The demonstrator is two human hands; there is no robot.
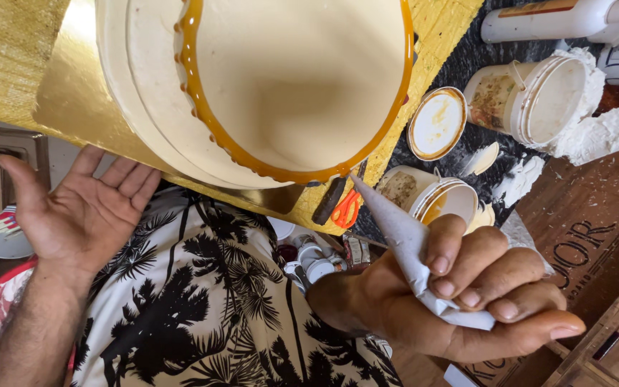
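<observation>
From the head camera, your right hand (467, 287) is curled tight around a paper piping cone (402, 236), fingers (460, 247) and thumb pressed together on its fat end, squeezing it. The cone's long axis runs from your fist up toward eleven o'clock, and its pointed tip meets the caramel-coloured ring (202, 122) piped round the top edge of the cream cake (295, 79), right at the cake's six o'clock side. So the work sits at eleven o'clock from your grip, tip touching or just short of the glaze line; you cannot quite tell which.

Your left hand (80, 211) is spread flat, palm up, holding nothing. It lies at the cake's eight o'clock, just beneath the edge of the gold board (73, 93) that carries the cake, close enough to steady or turn it, though actual contact is not clear. The right hand is the nearer one to the glaze.

At three o'clock from the cake stand open tubs (531, 97), a loose lid (436, 123) and a white bottle (560, 18) on the dark counter (467, 64). Orange-handled scissors (345, 208) lie just beside the cone's tip, at the board's lower edge. Your palm-print shirt (209, 308) fills the bottom of the view.
</observation>
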